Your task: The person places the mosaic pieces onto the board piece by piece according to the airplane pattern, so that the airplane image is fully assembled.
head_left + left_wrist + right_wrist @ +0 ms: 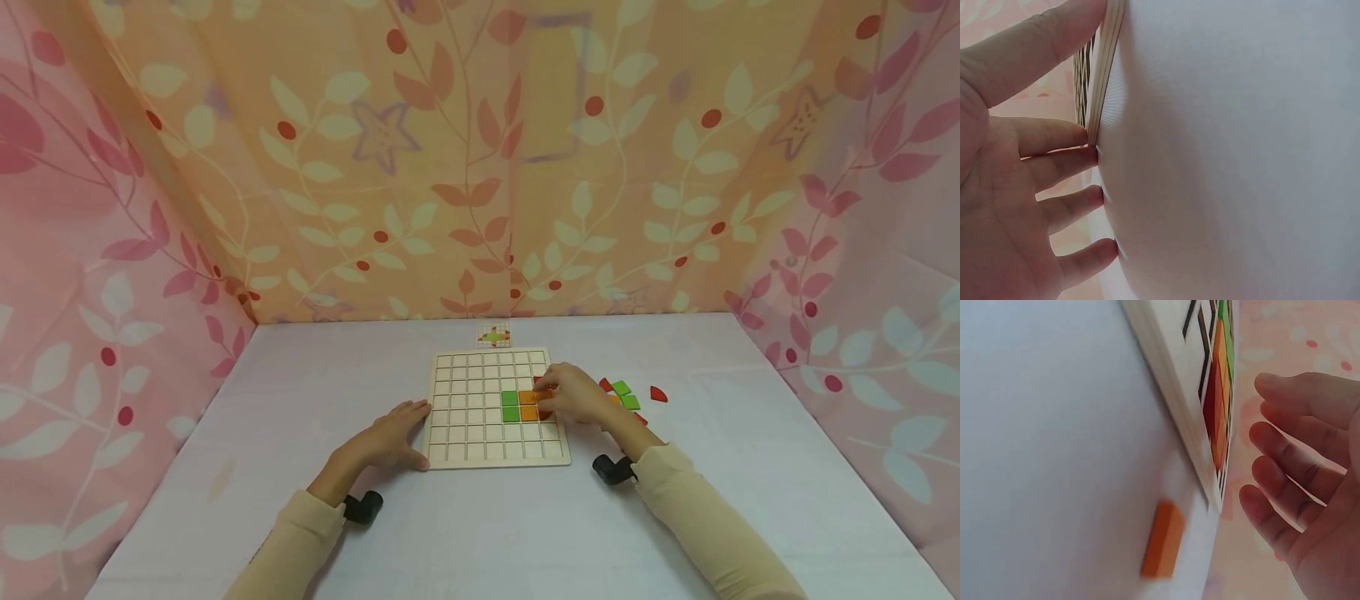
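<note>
A pale wooden grid board (457, 417) lies flat on the table. My left hand (386, 437) rests at its left edge, fingers spread, with the thumb and a fingertip against the rim in the left wrist view. Over the board's right side is my right hand (577, 392), its fingers slightly bent and nothing between them in the right wrist view. Beneath and beside those fingers sit green square tiles (510, 406), orange square tiles (528, 412) and a red piece (537, 382), partly hidden by the hand.
Loose green tiles (624, 395) and red pieces (658, 394) lie right of the board, some behind the right forearm. An orange tile (1163, 540) lies beside the board's edge. A small pattern card (493, 336) sits behind the board. Patterned cloth walls (480, 167) surround the table.
</note>
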Motion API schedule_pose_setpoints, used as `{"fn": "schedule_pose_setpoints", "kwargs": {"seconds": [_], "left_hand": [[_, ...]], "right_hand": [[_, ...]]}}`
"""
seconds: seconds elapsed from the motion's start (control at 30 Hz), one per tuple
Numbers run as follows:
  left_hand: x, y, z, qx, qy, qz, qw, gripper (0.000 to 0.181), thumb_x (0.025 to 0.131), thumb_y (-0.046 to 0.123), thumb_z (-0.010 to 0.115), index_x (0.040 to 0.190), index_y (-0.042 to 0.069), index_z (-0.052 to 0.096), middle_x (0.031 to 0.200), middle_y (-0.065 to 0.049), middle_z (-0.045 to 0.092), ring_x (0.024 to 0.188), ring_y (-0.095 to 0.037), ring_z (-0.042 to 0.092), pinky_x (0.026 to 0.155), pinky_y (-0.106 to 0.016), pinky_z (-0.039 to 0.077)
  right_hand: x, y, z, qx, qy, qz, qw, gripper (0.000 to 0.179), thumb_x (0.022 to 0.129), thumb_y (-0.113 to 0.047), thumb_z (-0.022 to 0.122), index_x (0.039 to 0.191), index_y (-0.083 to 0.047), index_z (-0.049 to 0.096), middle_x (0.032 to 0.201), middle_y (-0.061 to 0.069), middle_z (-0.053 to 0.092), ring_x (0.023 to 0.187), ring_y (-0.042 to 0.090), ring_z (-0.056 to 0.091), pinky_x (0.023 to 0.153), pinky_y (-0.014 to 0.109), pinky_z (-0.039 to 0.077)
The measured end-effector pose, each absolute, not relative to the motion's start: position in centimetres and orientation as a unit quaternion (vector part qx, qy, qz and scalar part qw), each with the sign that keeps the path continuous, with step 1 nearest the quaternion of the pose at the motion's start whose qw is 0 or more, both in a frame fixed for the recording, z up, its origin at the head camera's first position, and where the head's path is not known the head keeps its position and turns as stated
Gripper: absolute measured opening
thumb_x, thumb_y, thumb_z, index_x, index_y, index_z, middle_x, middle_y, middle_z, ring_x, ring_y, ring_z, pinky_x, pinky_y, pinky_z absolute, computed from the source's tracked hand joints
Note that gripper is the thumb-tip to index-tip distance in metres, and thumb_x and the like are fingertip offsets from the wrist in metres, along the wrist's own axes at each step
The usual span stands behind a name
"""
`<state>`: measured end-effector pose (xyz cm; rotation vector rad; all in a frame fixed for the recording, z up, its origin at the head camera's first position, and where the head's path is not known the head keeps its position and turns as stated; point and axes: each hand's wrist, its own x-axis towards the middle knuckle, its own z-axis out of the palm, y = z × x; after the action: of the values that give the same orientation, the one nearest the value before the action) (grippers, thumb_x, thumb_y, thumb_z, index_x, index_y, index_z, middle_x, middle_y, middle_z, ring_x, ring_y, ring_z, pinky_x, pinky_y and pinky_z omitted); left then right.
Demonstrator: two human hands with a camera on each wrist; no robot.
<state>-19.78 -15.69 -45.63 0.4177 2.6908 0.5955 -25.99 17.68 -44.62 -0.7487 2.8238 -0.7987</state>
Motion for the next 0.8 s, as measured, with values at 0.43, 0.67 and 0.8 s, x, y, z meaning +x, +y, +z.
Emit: {"fn": "schedule_pose_setpoints", "kwargs": {"seconds": [0.43,0.67,0.8], "left_hand": [[-19.8,-15.7,-45.5,0.151,0.95,0.212,0.173,0.095,0.073,0.027,0.085,0.149,0.001,0.035,0.158,-0.016,0.032,0.148,-0.04,0.021,0.115,-0.063,0.023],[-19.7,-15.8,-45.5,0.15,0.948,0.217,0.176,0.095,0.072,0.026,0.085,0.15,0.001,0.035,0.158,-0.017,0.032,0.149,-0.04,0.021,0.115,-0.063,0.022],[-19.8,-15.8,-45.5,0.151,0.95,0.214,0.172,0.095,0.073,0.027,0.085,0.15,0.002,0.034,0.159,-0.015,0.031,0.149,-0.039,0.021,0.116,-0.063,0.023]], "right_hand": [[-26.6,22.2,-43.6,-0.206,0.938,-0.274,0.048,0.021,0.088,-0.013,0.07,0.106,-0.003,0.074,0.099,0.007,0.069,0.092,0.024,0.056,0.083,0.04,0.051],[-26.8,24.4,-43.6,-0.181,0.944,-0.273,0.046,0.021,0.088,-0.011,0.069,0.106,-0.001,0.073,0.099,0.009,0.068,0.092,0.025,0.055,0.078,0.035,0.049],[-27.1,25.6,-43.6,-0.16,0.948,-0.271,0.053,0.022,0.089,-0.012,0.067,0.108,-0.002,0.073,0.1,0.009,0.068,0.093,0.026,0.053,0.077,0.034,0.048]]}}
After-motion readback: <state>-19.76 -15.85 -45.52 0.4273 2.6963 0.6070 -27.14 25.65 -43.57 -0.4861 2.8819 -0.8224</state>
